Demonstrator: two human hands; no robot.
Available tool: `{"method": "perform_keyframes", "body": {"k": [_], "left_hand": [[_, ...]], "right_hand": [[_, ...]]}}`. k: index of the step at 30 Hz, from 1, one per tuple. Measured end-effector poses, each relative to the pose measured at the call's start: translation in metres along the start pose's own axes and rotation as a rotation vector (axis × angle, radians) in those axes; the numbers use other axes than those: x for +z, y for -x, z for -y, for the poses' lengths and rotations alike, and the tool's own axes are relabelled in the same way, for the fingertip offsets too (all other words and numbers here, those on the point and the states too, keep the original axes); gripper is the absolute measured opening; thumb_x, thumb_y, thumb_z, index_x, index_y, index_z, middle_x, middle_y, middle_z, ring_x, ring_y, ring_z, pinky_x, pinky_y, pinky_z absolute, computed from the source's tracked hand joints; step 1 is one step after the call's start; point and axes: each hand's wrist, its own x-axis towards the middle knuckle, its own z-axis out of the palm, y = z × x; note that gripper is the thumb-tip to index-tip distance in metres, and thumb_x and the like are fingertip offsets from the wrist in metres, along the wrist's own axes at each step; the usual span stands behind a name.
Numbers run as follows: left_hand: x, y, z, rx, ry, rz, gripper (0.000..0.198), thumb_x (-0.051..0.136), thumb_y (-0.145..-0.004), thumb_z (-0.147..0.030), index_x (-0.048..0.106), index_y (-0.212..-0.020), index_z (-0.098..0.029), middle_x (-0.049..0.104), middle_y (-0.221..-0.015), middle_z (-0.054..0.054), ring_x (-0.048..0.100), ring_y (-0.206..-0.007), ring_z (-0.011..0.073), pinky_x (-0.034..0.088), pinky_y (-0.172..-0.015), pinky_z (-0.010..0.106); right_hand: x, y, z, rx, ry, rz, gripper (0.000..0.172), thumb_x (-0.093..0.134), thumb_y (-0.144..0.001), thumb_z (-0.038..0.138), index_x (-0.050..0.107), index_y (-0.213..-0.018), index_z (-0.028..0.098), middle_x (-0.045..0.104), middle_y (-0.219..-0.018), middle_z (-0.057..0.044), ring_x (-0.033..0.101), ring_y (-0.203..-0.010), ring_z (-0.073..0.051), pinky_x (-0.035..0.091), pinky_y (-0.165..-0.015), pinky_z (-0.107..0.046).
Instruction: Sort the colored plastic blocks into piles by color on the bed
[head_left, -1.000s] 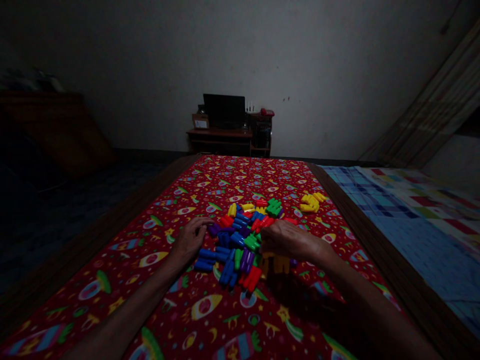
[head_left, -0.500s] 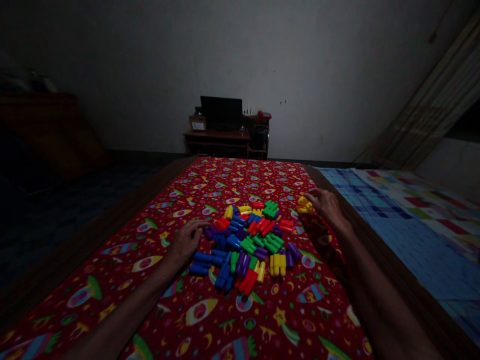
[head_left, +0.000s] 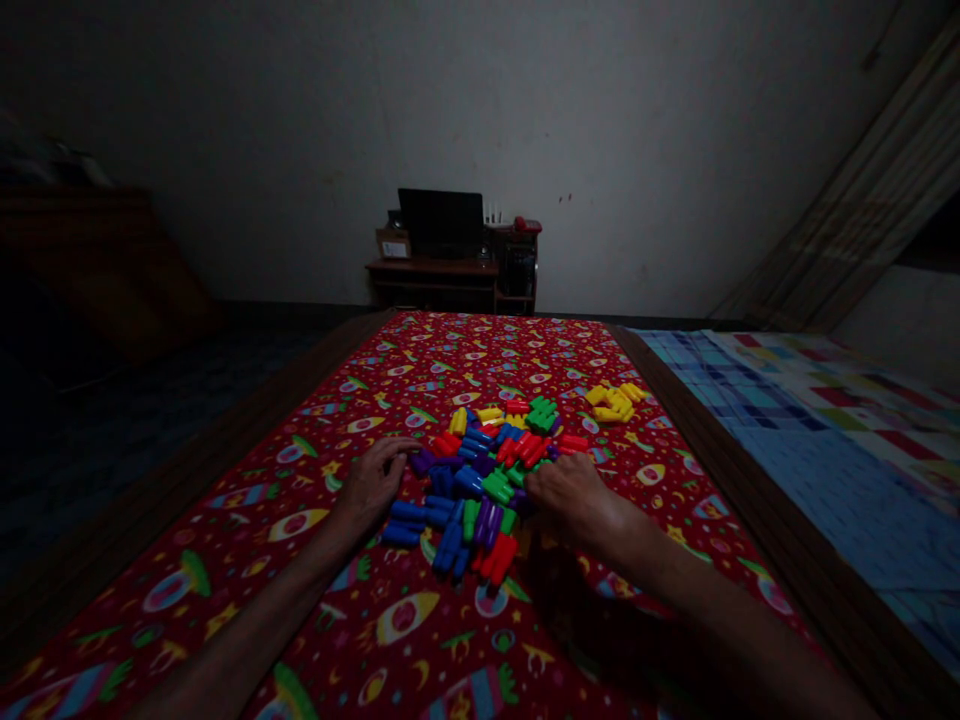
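Roughly at ten o'clock from the loose pile (head_left: 469, 482), a dark cabinet (head_left: 82, 255) stands in the gloom, well apart from the blocks. Nearer in, at nine o'clock, the left hand (head_left: 371, 482) rests low over the red cloth (head_left: 315, 620), its fingers lying close together and the thumb a little apart, gripping nothing that shows; the fingertips end at a purple block (head_left: 421, 461) on the pile's edge, a place that seems to suit resting beside the pieces without covering them. At eight o'clock, blue blocks (head_left: 405, 525) lie side by side on the cloth, on their flanks, probably because that is how such pieces settle. Up at twelve o'clock, against the wall, a black screen (head_left: 441, 222) sits on a desk (head_left: 431, 268). The pile itself mixes colours, with red blocks (head_left: 499, 562) at six o'clock and green blocks (head_left: 541, 413) at one. At three o'clock, the right hand (head_left: 574, 495) is over the pile's edge, knuckles up and fingers turned down, as suits pressing or picking among low pieces; its own back hides the fingertips, so I cannot tell whether they pinch anything. Out at two o'clock, yellow blocks (head_left: 616, 402) sit clustered and apart, likely together for their shared colour. Rightmost, at three, lies a blue sheet (head_left: 795, 480).
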Motion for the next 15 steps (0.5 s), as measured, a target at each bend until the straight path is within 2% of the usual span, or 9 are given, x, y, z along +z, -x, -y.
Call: {"method": "perform_keyframes", "body": {"k": [3,7,12,15], "left_hand": [[0.000,0.001,-0.001,0.004,0.000,0.000,0.035,0.038,-0.083,-0.031,0.069,-0.091,-0.018,0.069,-0.104,0.008,0.063,-0.100,0.0219,0.049,-0.093,0.038],[0.000,0.000,0.000,0.014,0.004,0.004,0.034,0.038,-0.083,-0.031,0.069,-0.092,-0.018,0.069,-0.104,0.009,0.063,-0.100,0.0220,0.049,-0.094,0.037],[0.001,-0.001,0.004,0.031,0.005,0.003,0.033,0.039,-0.082,-0.030,0.069,-0.088,-0.019,0.070,-0.102,0.007,0.063,-0.099,0.0209,0.050,-0.092,0.036],[0.001,-0.001,0.003,0.030,0.009,-0.011,0.033,0.039,-0.082,-0.030,0.069,-0.089,-0.019,0.070,-0.101,0.007,0.064,-0.098,0.0210,0.050,-0.091,0.036]], "right_hand": [[0.017,0.009,0.009,-0.008,0.107,-0.070,0.016,0.050,-0.086,0.013,0.063,-0.093,0.017,0.063,-0.081,-0.010,0.053,-0.071,-0.020,0.033,-0.062,-0.032],[0.026,0.015,0.003,-0.047,0.104,-0.155,0.017,0.049,-0.088,0.016,0.062,-0.099,0.017,0.062,-0.084,-0.009,0.051,-0.074,-0.019,0.033,-0.065,-0.034],[0.023,0.013,-0.005,-0.090,0.009,-0.103,0.023,0.052,-0.087,0.015,0.063,-0.107,0.016,0.064,-0.090,-0.010,0.054,-0.085,-0.020,0.035,-0.072,-0.033],[0.012,0.006,-0.011,-0.137,-0.071,0.039,0.023,0.056,-0.085,0.017,0.064,-0.106,0.016,0.065,-0.093,-0.009,0.056,-0.085,-0.018,0.036,-0.071,-0.029]]}}
